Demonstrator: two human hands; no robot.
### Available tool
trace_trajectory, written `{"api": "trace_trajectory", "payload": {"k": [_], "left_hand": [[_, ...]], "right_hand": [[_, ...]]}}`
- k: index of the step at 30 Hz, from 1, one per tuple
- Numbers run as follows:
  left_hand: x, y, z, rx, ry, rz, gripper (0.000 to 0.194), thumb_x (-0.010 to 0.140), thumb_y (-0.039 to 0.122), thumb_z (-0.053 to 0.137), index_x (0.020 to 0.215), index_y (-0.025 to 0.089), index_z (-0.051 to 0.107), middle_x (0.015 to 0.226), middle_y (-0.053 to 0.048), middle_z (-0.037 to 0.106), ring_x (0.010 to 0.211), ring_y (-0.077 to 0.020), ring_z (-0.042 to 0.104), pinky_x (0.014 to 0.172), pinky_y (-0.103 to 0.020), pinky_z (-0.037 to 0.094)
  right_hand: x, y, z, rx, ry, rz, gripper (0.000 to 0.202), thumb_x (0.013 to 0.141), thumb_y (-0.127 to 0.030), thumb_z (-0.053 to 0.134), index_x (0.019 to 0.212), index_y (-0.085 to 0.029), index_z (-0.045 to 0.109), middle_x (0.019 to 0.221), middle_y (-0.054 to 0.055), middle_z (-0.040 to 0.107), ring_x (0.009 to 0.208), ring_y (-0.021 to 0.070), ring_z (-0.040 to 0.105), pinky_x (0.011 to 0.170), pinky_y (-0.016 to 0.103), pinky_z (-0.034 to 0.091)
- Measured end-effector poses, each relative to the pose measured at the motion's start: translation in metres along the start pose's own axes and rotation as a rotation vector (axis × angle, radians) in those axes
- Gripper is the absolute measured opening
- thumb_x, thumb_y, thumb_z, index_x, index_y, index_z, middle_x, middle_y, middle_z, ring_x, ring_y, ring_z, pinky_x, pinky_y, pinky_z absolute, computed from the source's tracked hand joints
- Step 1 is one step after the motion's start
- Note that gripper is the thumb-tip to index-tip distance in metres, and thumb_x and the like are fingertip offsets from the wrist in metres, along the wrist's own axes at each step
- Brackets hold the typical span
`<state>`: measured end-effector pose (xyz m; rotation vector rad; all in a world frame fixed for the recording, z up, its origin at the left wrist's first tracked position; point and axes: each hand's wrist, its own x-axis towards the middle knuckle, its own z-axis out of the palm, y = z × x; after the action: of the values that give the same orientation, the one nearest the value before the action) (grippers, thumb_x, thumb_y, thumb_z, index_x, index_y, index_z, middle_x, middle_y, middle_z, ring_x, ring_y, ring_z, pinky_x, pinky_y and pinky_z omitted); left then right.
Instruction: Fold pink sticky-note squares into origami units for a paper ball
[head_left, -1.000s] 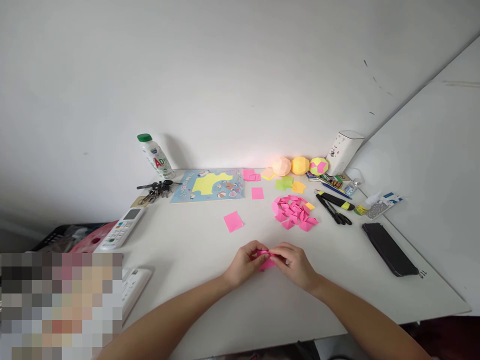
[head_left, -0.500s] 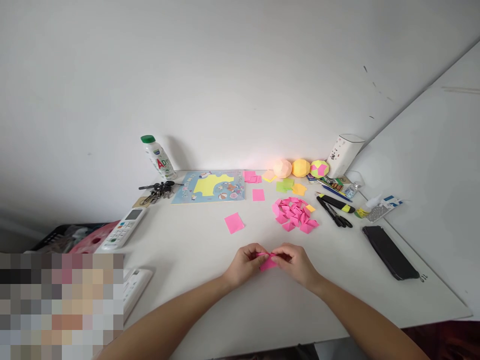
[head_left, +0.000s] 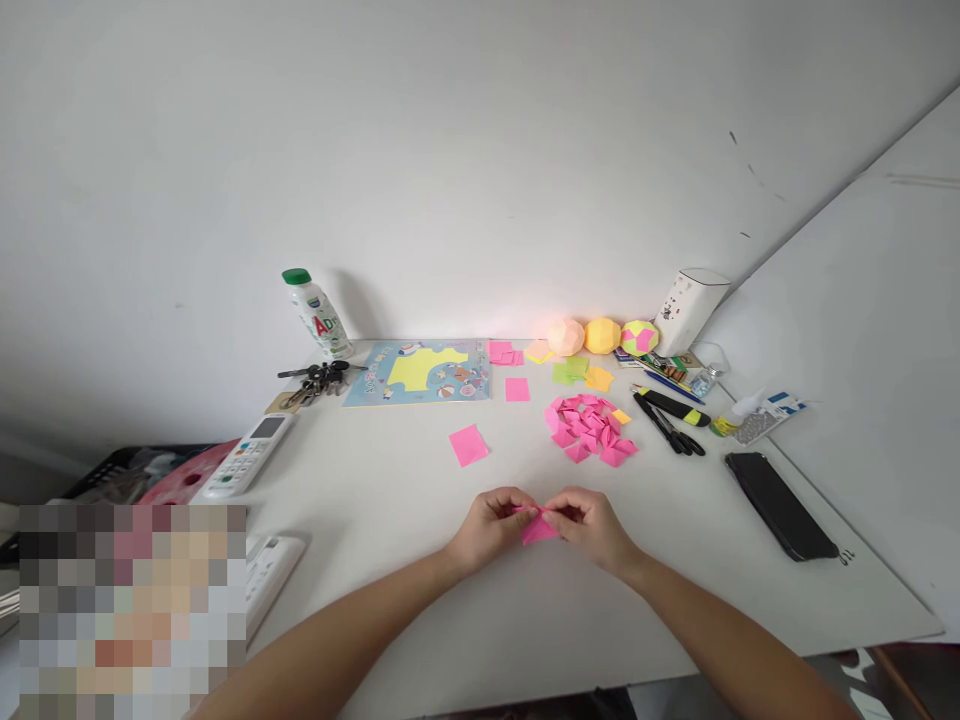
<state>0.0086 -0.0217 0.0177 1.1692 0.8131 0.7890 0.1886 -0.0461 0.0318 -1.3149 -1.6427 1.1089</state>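
Note:
Between my two hands, low over the white table, is a pink sticky note [head_left: 540, 529] with a fold along its upper edge. My left hand [head_left: 495, 525] pinches it from the left, thumb and fingertips closed on the paper. From the other side my right hand [head_left: 589, 525] grips it the same way. A flat pink square [head_left: 469, 446] lies just beyond my left hand. Past my right hand sits a pile of folded pink paper pieces [head_left: 591, 428]. Farther back lies another pink square [head_left: 517, 390].
Along the wall stand paper balls [head_left: 602, 337], a white box [head_left: 690, 312] and a bottle [head_left: 319, 315]. Scissors [head_left: 670, 425], a utility knife [head_left: 675, 406] and a black pouch [head_left: 781, 506] lie at right. A blue puzzle board [head_left: 360, 385], keys [head_left: 324, 378] and a remote control [head_left: 249, 457] are at left.
The held pink note has shifted slightly, its lower corner now a little farther right. Both hands keep nearly the same place and grip.

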Motion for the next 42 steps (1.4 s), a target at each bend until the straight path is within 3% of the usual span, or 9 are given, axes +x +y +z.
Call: {"api": "trace_trajectory", "payload": {"k": [8, 16, 25, 37, 42], "left_hand": [[-0.0007, -0.0031, 0.0006, 0.069, -0.008, -0.02, 0.026, 0.074, 0.039, 0.062, 0.075, 0.013, 0.058, 0.064, -0.001, 0.059, 0.054, -0.0097, 0.051, 0.053, -0.023, 0.04], [-0.0032, 0.001, 0.0008, 0.165, -0.046, 0.003, 0.028, 0.077, 0.041, 0.058, 0.074, 0.013, 0.061, 0.065, -0.002, 0.061, 0.058, -0.0114, 0.052, 0.056, -0.024, 0.04], [-0.0027, -0.0036, -0.0004, 0.136, -0.057, 0.001, 0.028, 0.077, 0.04, 0.058, 0.076, 0.013, 0.061, 0.066, -0.003, 0.062, 0.058, -0.0109, 0.052, 0.056, -0.024, 0.04], [-0.0027, -0.0007, -0.0002, 0.074, -0.039, -0.016, 0.03, 0.075, 0.043, 0.06, 0.075, 0.013, 0.06, 0.066, -0.003, 0.063, 0.057, -0.0113, 0.054, 0.056, -0.024, 0.041], [-0.0032, -0.0001, 0.0005, 0.038, -0.029, -0.045, 0.028, 0.074, 0.041, 0.062, 0.074, 0.013, 0.06, 0.064, -0.002, 0.063, 0.056, -0.0115, 0.055, 0.054, -0.024, 0.042]], "right_hand": [[-0.0015, -0.0055, 0.0002, -0.097, -0.005, -0.072, 0.012, 0.077, -0.02, 0.056, 0.066, -0.016, 0.06, 0.062, -0.001, 0.053, 0.055, 0.0105, 0.045, 0.052, 0.021, 0.038], [-0.0014, -0.0025, 0.0023, -0.098, -0.068, -0.044, 0.01, 0.076, -0.017, 0.052, 0.066, -0.017, 0.054, 0.062, -0.002, 0.049, 0.055, 0.0098, 0.043, 0.051, 0.02, 0.036], [-0.0031, -0.0034, 0.002, -0.141, -0.139, -0.024, 0.016, 0.081, -0.022, 0.048, 0.065, -0.018, 0.045, 0.057, -0.005, 0.039, 0.049, 0.0083, 0.033, 0.045, 0.019, 0.029], [-0.0027, -0.0032, 0.0005, -0.172, -0.145, -0.106, 0.02, 0.087, -0.032, 0.045, 0.073, -0.018, 0.049, 0.059, -0.004, 0.042, 0.052, 0.0095, 0.037, 0.049, 0.02, 0.032], [-0.0029, -0.004, 0.0014, -0.155, -0.111, -0.126, 0.029, 0.087, -0.033, 0.044, 0.062, -0.018, 0.048, 0.055, -0.004, 0.039, 0.05, 0.01, 0.034, 0.048, 0.021, 0.03]]}}
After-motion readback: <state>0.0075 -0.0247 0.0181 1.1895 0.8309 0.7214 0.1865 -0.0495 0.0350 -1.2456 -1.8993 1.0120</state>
